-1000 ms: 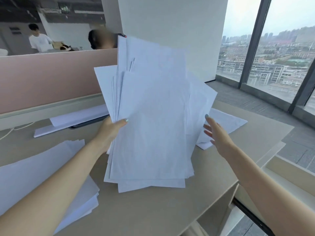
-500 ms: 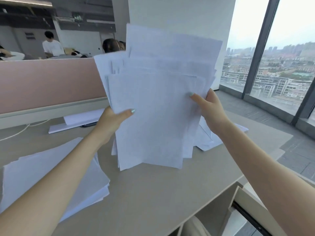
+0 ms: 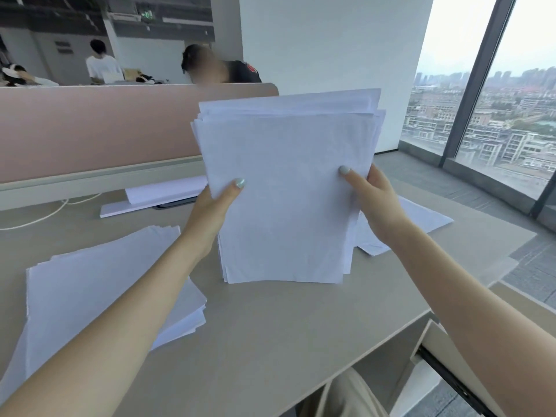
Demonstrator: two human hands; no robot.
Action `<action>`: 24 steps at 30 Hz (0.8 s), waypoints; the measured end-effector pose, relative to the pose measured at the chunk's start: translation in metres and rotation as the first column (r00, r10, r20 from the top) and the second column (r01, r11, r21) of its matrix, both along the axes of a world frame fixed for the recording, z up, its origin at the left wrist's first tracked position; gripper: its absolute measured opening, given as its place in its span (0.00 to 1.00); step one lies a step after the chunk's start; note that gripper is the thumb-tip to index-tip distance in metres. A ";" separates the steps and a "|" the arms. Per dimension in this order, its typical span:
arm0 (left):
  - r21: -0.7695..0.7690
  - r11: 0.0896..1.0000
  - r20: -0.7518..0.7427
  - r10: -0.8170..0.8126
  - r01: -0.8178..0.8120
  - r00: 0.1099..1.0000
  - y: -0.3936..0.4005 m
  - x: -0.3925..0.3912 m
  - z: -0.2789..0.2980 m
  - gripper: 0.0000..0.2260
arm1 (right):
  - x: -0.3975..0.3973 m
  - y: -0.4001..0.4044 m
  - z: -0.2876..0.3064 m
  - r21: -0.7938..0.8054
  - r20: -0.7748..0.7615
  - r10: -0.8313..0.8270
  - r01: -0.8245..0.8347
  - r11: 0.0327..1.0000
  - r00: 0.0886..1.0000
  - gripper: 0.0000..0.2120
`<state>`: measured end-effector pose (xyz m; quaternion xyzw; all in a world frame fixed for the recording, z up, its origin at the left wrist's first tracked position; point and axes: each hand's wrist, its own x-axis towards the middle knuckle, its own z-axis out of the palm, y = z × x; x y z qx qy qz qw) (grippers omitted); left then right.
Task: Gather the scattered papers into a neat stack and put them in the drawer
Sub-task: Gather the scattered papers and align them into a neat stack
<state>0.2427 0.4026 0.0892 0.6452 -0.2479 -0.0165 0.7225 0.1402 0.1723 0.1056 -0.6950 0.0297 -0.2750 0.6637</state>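
Left hand [image 3: 210, 210] and right hand [image 3: 374, 203] grip the upright white paper stack [image 3: 285, 191], its bottom edge on the beige desktop [image 3: 270, 341]; second white pile [image 3: 99, 296] at 8 o'clock.

Beige desk [image 3: 270, 341] ran under pink partition [image 3: 90, 130]. White cable [image 3: 45, 213] lay at desk's far left edge. Beyond partition, seated person in dark top [image 3: 240, 72], another in white shirt [image 3: 103, 67] farther back. White pillar [image 3: 331, 55] stood beside tall window [image 3: 511, 100] showing city buildings.
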 end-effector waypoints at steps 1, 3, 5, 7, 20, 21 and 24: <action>0.032 0.999 -0.031 -0.009 0.010 0.999 0.000 -0.002 -0.012 0.13 | 0.000 0.000 -0.015 0.010 -0.069 0.032 -0.032 0.999 0.997 0.20; 0.097 0.995 -0.109 -0.004 0.015 0.994 0.000 -0.006 -0.033 0.10 | 0.001 0.003 -0.044 0.029 -0.178 0.071 -0.067 0.997 0.982 0.19; 0.161 0.987 -0.162 0.009 0.017 0.987 -0.002 -0.008 -0.045 0.04 | 0.004 0.007 -0.063 0.055 -0.232 0.056 -0.044 0.998 0.971 0.18; 0.221 0.975 -0.149 0.032 0.002 0.988 -0.005 -0.009 -0.047 0.02 | 0.009 0.010 -0.069 0.074 -0.260 0.019 0.000 0.997 0.965 0.15; 0.312 0.890 -0.249 0.413 -0.331 0.876 0.104 0.023 -0.035 0.16 | 0.059 0.106 -0.053 -0.146 -0.343 0.062 -0.118 0.982 0.937 0.10; 0.332 0.866 -0.246 0.462 -0.374 0.852 0.121 0.022 -0.040 0.17 | 0.063 0.123 -0.056 -0.154 -0.347 0.086 -0.147 0.977 0.934 0.10; 0.393 0.779 -0.221 0.596 -0.489 0.772 0.175 0.017 -0.050 0.17 | 0.072 0.169 -0.065 -0.189 -0.355 0.146 -0.224 0.956 0.924 0.08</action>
